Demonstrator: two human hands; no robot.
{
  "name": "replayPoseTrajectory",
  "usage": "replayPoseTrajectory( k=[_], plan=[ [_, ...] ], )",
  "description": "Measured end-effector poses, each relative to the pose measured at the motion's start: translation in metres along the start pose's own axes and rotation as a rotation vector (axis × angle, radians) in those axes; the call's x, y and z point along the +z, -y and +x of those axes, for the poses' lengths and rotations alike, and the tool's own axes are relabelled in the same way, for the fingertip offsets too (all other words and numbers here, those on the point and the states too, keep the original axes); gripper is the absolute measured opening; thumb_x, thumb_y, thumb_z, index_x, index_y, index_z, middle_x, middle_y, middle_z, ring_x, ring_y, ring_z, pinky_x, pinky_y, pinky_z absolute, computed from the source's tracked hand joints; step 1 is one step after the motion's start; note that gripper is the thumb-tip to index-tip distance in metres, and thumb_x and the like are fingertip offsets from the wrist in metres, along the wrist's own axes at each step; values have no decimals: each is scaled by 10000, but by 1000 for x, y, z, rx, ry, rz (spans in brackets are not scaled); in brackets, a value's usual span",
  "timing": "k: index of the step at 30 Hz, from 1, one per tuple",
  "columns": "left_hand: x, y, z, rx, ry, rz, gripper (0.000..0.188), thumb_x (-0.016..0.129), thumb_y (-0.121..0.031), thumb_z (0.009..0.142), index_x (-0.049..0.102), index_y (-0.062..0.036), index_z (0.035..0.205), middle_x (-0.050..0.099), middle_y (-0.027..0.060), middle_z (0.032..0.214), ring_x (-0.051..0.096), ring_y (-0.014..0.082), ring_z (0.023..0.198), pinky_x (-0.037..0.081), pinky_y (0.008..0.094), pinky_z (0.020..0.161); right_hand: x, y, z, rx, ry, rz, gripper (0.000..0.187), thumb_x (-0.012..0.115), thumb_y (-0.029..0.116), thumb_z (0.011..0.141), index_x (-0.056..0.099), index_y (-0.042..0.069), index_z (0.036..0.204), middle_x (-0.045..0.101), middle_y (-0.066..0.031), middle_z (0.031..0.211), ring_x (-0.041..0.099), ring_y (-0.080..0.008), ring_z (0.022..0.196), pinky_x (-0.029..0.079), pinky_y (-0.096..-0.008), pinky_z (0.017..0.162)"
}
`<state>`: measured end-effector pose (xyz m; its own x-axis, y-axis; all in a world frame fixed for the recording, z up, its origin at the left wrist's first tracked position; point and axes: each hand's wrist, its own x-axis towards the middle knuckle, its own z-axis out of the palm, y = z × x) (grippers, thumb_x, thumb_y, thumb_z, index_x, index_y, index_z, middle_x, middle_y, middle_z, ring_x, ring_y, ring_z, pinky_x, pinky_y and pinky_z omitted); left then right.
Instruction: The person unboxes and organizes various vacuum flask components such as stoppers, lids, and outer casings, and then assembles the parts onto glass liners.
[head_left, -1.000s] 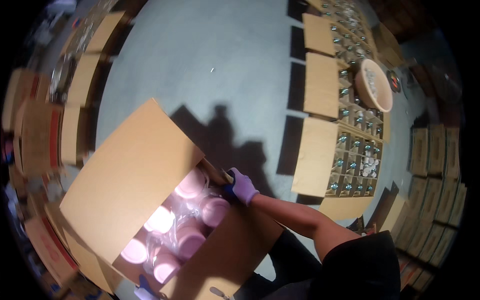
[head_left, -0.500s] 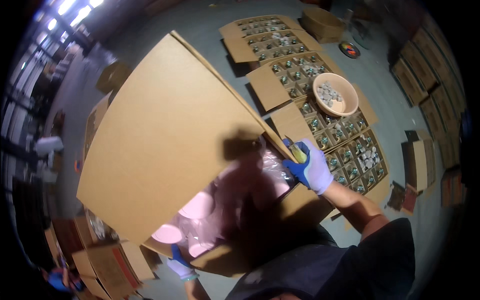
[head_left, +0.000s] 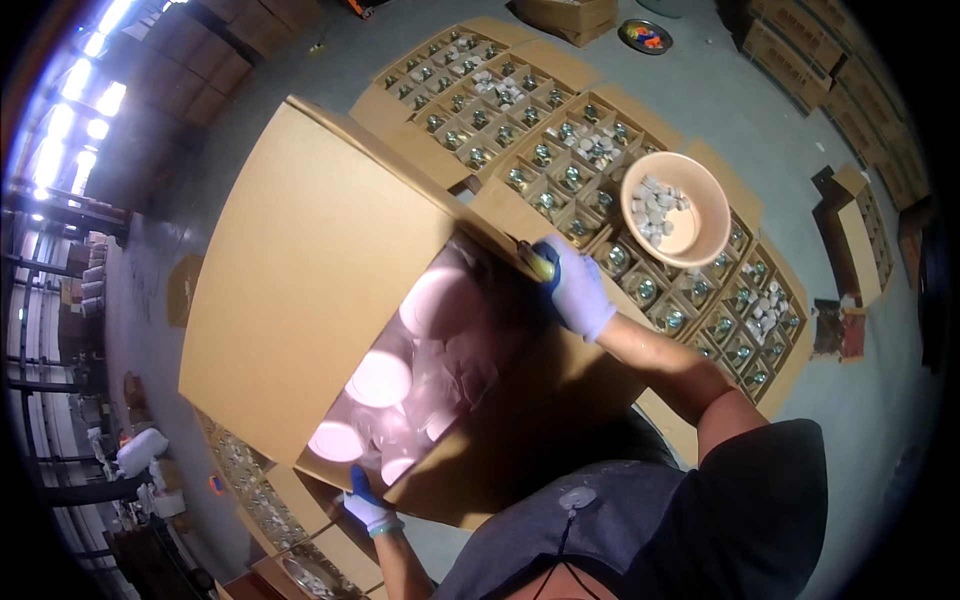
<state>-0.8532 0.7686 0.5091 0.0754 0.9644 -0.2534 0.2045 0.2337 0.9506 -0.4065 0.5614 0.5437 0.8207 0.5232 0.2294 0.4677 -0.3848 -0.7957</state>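
One open carton (head_left: 310,270) of pink containers (head_left: 380,378) is held tilted before the person's torso (head_left: 600,540). The right grip (head_left: 556,278) is closed around a yellow-handled tool (head_left: 541,264) at the carton's right edge, while the left grip (head_left: 364,500) is clamped on its near-left corner. To the right, a peach basin (head_left: 714,228) of pale pieces (head_left: 655,205) rests on divided cartons (head_left: 505,210) of glassware (head_left: 572,175).

One left hand (head_left: 370,506), one right hand (head_left: 578,286), one tool (head_left: 541,264), one big carton (head_left: 300,280), at least four pink tubs (head_left: 378,379), one basin (head_left: 709,208), one tray (head_left: 650,50), at least four divided boxes (head_left: 510,212), bottles (head_left: 645,291) and caps (head_left: 652,205) too crowded to count.
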Motion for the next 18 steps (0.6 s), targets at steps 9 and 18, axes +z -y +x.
replayPoseTrajectory(
  k=[9,18],
  plan=[
    [185,-16,257,-33,-64,178,375,651,-185,926,618,79,1190,666,110,1046,625,206,872,522,356,768,158,-81,270,305,156,-49,477,750,286,734,595,77,1133,679,-223,1000,640,-418,961,510,-465,819],
    [342,112,537,-306,49,144,379,682,-209,880,656,73,1133,672,72,982,620,183,780,521,347,686,363,-271,422,573,218,-242,561,800,280,714,612,68,1199,676,-257,1044,637,-429,1009,507,-468,881]
  ],
)
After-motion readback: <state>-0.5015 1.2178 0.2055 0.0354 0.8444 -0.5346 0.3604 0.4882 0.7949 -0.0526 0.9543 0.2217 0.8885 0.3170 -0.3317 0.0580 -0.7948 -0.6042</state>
